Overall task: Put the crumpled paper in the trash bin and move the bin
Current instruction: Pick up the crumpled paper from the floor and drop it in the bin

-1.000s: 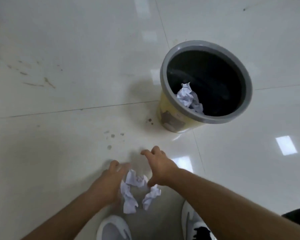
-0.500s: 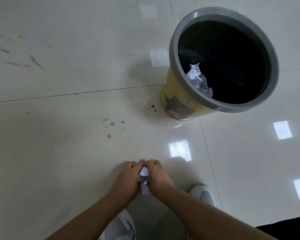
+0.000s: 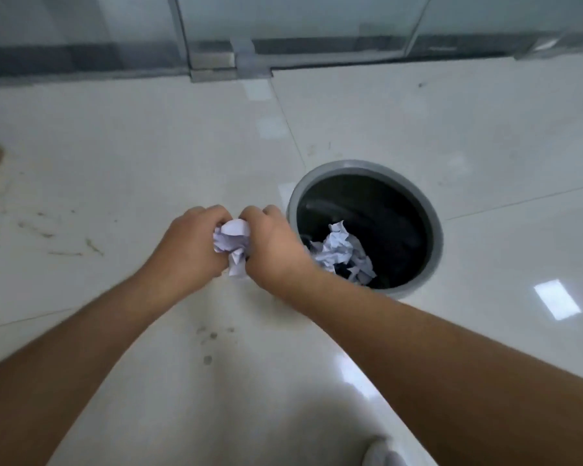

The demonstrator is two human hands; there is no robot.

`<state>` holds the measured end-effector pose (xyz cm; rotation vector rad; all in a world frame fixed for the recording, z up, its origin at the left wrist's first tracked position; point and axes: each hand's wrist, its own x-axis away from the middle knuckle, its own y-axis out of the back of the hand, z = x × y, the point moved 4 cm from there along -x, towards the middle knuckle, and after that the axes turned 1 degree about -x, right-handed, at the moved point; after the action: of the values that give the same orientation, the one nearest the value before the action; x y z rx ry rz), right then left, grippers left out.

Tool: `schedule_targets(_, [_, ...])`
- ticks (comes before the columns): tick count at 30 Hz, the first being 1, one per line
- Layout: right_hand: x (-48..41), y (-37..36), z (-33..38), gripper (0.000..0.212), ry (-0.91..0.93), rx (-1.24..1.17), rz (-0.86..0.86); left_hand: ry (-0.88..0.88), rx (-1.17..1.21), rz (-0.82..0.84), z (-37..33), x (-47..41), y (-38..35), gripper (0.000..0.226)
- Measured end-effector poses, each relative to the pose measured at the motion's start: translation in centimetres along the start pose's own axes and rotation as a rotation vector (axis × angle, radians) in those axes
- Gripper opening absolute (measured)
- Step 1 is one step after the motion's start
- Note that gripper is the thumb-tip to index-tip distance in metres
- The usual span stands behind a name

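Crumpled paper (image 3: 232, 242) between both hands

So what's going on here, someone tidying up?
Yes. A person has both hands, the left hand and the right hand, closed together around a wad of crumpled paper, held above the tiled floor just left of the trash bin. The wad is not yet over the opening. More crumpled paper already lies inside the bin, which stands upright.
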<state>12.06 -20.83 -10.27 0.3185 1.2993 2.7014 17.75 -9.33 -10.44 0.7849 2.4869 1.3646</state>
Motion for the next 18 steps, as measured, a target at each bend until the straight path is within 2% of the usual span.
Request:
schedule_targets(4, [-2.1,8.4,0.4,0.035,0.024,0.033,-0.116,-0.119,0.045,-0.059,-6.6,-4.3,3.8,0.019])
schedule_targets(7, [-2.1,12.9,-2.5,0.02,-0.047,0.08,-0.203,-0.179,0.069,-0.028,-11.4,-6.4,2.4,0.017])
schedule_targets(8, [-1.9,13.8,-3.7,0.02,-0.068,0.086,-0.231,-0.191,0.076,-0.01,-12.7,-6.9,1.6,0.017])
schedule_targets(12, [-0.7,15.2,-7.1,0.017,-0.11,0.1,-0.261,-0.236,0.048,0.011,-15.9,-7.6,-1.1,0.026])
schedule_targets(18, [-0.1,15.4,-9.5,0.016,-0.11,0.104,-0.295,-0.28,0.015,0.001,-16.8,-7.8,-2.8,0.021])
